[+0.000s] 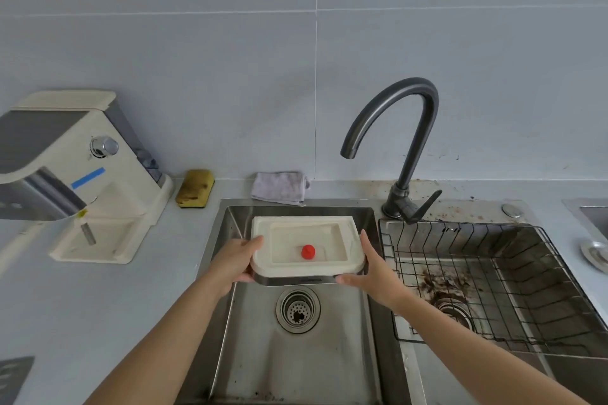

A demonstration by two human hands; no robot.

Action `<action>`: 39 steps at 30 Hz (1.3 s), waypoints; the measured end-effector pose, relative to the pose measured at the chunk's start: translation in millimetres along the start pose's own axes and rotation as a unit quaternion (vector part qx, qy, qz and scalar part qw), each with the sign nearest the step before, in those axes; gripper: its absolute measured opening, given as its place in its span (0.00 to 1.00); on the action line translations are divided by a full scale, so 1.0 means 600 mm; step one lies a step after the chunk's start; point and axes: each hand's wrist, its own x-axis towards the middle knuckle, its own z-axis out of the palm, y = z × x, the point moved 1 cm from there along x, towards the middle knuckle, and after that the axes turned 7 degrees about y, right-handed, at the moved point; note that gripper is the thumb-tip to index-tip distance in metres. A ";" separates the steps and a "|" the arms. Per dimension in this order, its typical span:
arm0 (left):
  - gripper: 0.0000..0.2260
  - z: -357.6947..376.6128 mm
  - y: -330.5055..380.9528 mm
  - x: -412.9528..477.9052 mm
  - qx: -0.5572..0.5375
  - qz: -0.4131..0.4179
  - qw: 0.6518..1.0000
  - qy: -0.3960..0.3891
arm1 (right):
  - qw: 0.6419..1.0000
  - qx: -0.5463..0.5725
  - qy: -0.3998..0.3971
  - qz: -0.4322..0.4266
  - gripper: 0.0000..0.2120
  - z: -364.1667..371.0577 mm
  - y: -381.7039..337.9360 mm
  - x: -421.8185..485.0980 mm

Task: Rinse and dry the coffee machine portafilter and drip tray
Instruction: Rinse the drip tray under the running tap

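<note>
Both hands are taken up gripping the drip tray [307, 245] at its two sides, left hand [235, 261] and right hand [373, 268], above the left sink basin [296, 362]. Below the hands the basin lies open down to the drain [298, 309]. Beyond the right hand the faucet [399, 141] arches overhead. To its right a wire rack [493, 286] fills the other basin. Past the left hand, the coffee machine [82, 174] blocks the counter [108, 306].

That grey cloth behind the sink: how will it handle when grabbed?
The cloth lies folded and slumped with soft creases, so it is probably floppy and will unfold when lifted. It looks thin, so likely light. One edge overhangs the sink rim, so a push may drop it in.
</note>
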 end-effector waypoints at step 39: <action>0.21 0.019 0.003 -0.024 0.208 0.063 0.970 0.108 | 0.957 0.045 -0.154 0.241 0.35 0.030 0.007 -0.012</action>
